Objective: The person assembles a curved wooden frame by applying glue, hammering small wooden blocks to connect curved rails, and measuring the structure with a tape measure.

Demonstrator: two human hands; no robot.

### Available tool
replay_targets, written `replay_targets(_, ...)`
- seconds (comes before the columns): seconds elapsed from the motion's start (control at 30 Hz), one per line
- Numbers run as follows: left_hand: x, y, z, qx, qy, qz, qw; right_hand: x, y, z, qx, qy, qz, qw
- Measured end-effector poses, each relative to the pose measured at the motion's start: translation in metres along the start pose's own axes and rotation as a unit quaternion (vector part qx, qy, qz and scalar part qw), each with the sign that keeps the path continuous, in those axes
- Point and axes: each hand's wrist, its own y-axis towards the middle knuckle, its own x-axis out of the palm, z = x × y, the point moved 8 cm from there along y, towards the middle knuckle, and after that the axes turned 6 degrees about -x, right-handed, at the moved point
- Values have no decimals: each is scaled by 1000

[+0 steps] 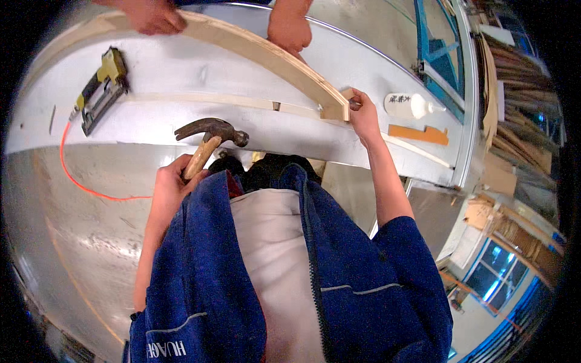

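The curved wooden frame (260, 51) is on the pale table (181, 69), the right hand (364, 115) closing its fingers at the frame's right end, perhaps around a small piece. Nearer than the frame, the left hand (171, 184) wraps a claw hammer (213, 130). A co-worker's hands (160, 18) are along the frame's far side; a white bottle (407, 106) lies right of it.

Matt metal hammer head (213, 128), wooden handle (203, 157)
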Motion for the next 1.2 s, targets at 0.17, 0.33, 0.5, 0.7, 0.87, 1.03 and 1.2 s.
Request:
replay_targets(0.17,34,-14,-30,-81,-131,47,987,-1,7,11,-20,-59,-9,998)
replay_targets(0.33,63,-7,-47,-80,-151,51,984,0,-10,-8,51,-67,-14,996)
replay_targets(0.5,99,-5,-60,-102,-248,59,962,-4,3,9,38,17,-30,999)
replay_targets(0.7,123,3,-76,-119,-317,49,940,2,-4,-2,88,71,-50,992)
replay_targets(0.87,125,6,-73,-102,-315,62,942,-5,-2,6,105,87,-54,989)
replay_targets(1.03,132,6,-76,-102,-351,52,930,-10,2,15,109,180,-62,976)
replay_targets(1.2,122,8,-59,-107,-314,85,940,-8,-5,14,47,102,-58,992)
